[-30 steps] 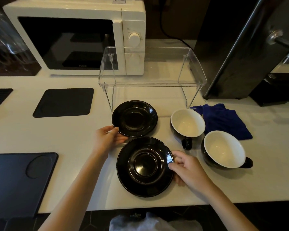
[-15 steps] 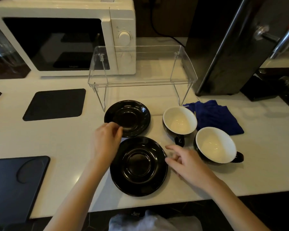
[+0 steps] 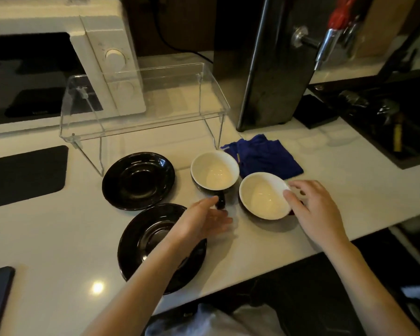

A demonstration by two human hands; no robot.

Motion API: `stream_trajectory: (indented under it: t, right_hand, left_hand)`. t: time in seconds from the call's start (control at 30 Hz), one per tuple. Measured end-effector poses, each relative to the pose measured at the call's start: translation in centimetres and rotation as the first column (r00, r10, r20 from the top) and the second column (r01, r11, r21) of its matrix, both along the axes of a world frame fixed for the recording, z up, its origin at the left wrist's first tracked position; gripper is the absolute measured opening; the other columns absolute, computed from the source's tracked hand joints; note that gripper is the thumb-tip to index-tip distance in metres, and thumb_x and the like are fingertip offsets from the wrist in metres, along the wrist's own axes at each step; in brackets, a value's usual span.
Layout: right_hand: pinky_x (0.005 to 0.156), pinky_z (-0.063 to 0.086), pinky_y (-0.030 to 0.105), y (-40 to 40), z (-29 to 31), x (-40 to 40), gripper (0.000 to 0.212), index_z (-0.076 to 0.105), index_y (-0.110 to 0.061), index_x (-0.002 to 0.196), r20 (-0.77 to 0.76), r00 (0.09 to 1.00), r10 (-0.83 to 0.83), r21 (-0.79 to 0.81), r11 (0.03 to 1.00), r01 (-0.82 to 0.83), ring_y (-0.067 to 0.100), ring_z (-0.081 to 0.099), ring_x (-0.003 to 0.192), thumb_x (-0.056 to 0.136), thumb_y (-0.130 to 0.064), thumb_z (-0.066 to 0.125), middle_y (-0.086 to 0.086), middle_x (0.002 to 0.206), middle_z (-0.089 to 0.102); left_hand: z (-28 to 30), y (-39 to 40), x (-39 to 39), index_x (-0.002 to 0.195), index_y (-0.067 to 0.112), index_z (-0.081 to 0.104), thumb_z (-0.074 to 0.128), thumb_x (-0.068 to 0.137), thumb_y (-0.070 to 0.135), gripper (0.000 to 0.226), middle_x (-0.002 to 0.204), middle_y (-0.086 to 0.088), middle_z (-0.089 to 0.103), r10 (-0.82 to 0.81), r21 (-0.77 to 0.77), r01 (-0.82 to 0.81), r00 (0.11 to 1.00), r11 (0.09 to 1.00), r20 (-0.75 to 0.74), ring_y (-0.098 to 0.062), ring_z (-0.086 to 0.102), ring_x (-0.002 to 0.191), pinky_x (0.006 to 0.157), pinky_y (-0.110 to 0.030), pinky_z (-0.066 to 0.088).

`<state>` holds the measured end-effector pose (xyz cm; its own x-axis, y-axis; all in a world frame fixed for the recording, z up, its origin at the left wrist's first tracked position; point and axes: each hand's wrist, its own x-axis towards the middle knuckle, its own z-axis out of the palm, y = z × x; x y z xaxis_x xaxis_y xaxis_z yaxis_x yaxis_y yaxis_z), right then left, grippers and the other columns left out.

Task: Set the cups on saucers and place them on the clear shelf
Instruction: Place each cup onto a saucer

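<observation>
Stretching across the frame is a pale, glossy white surface [image 3: 313,170] with a small glint of ceiling light near its front edge, backed by a dark wall with a black cable trailing down it. At the rear left stands a cream microwave oven with round dials [image 3: 107,76], and in front of it a clear acrylic shelf on thin transparent legs [image 3: 143,105], nothing on its top. A tall black glossy appliance [image 3: 272,69] rises to the right of the shelf, and a folded blue cloth [image 3: 264,156] lies near its foot. Flat black mats [image 3: 24,175] sit at the left. Two round black saucers rest bare on the surface: the far black saucer [image 3: 138,181] just by the shelf leg, the near black saucer [image 3: 153,246] partly hidden under the left forearm. The left hand [image 3: 201,221] is spread open, holding nothing, its fingers close to the handle of the far white-lined black cup [image 3: 215,170]. The right hand [image 3: 318,204] has its fingers loosely curled on the rim of the near white-lined black cup [image 3: 264,196], which sits on the surface, just beside the other cup
</observation>
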<state>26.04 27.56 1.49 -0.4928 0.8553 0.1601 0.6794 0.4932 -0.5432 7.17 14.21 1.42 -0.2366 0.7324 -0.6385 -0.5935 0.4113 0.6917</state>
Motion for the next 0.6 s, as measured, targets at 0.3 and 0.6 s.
stream_trajectory:
  t: [0.3, 0.6]
  right_hand:
    - [0.060, 0.043, 0.031, -0.3, -1.8, 0.2, 0.029, 0.061, -0.004, 0.073, -0.230, 0.961, -0.155, -0.381, 0.923, 0.058, 0.025, 0.059, 0.074, 0.087, -0.028, 0.053, 0.010, 0.073, 0.064]
    - [0.056, 0.043, 0.028, -0.8, -1.4, -1.0, 0.029, 0.058, 0.001, 0.070, -0.319, 0.935, -0.154, -0.350, 0.936, 0.035, 0.012, 0.051, 0.064, 0.088, -0.020, 0.052, 0.014, 0.069, 0.060]
  left_hand:
    - [-0.2, 0.9, 0.6, 0.082, 0.006, 0.062, 0.048, 0.090, 0.024, 0.025, 0.078, -0.013, 0.062, 0.110, 0.073, -0.104, 0.991, 0.992, -0.082, -0.017, 0.061, 0.065, 0.063, -0.024, 0.057]
    - [0.7, -1.6, -1.8, 0.074, 0.009, 0.059, 0.044, 0.092, 0.025, 0.028, 0.064, -0.004, 0.059, 0.031, 0.230, 0.051, 0.939, 0.972, -0.341, -0.009, 0.054, 0.052, 0.051, -0.018, 0.049]
